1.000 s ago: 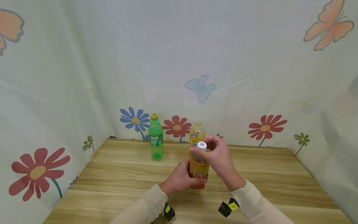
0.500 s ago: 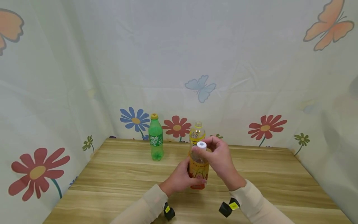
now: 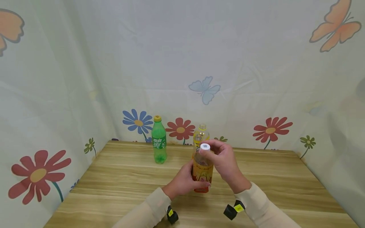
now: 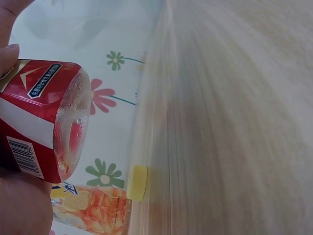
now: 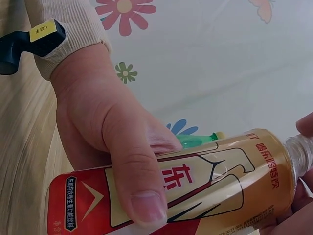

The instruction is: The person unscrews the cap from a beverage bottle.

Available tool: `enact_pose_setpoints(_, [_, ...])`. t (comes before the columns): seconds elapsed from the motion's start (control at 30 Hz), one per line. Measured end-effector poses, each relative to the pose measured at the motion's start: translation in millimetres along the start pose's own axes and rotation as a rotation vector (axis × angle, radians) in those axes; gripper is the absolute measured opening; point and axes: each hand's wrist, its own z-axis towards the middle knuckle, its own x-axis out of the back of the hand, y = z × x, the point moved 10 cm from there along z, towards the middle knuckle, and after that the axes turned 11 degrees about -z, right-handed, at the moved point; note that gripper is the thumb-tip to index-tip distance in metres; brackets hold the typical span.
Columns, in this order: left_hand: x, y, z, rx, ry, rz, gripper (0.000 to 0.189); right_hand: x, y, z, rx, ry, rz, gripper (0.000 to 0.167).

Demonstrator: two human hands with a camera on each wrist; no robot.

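My left hand (image 3: 183,181) wraps around the lower body of a red-and-gold drink bottle (image 3: 203,171), its thumb across the front label (image 5: 176,183). The bottle stands nearly upright, and in the left wrist view its base (image 4: 72,125) hangs clear of the wooden table. At its neck, the thumb and index finger of my right hand (image 3: 225,160) pinch a white bottle cap (image 3: 205,147). In the right wrist view only the fingertips of that hand show, beside the clear bottle neck (image 5: 299,154), and the cap is out of frame.
Directly behind the held bottle stands a clear, yellow-labelled bottle (image 3: 201,135) with an uncapped mouth. A loose yellow cap (image 4: 137,182) lies on the table by its base. Farther left stands a green bottle (image 3: 159,139) with a yellow cap. A flowered curtain (image 3: 171,63) borders the table (image 3: 128,177).
The right thumb and fingers have shifted slightly right around the white cap, and the printed mark on its top has turned. The left hand keeps its grip in place.
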Motion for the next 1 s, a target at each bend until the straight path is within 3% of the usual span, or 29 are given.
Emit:
enact_pose_setpoints(0.43, [1.2,0.2,-2.3,0.034,0.017,0.002,0.068,-12.4,1.1,4.2,0.072,-0.157,0.113,0.04])
enact_pose_setpoints(0.6, [1.4,0.5,-2.5,0.031,0.016,0.007,0.068,-14.0,-2.0,3.9,0.096,-0.192,0.092,0.042])
enact_pose_setpoints(0.77, [1.7,-0.2,-2.4,0.028,0.012,-0.001,0.066,-11.1,-1.3,3.9,0.083,-0.187,0.028,0.043])
enact_pose_setpoints(1.0, [3.2,0.6,-1.1,0.016,0.015,-0.001,0.067,-2.1,-0.6,6.3,0.024,-0.085,-0.007,0.046])
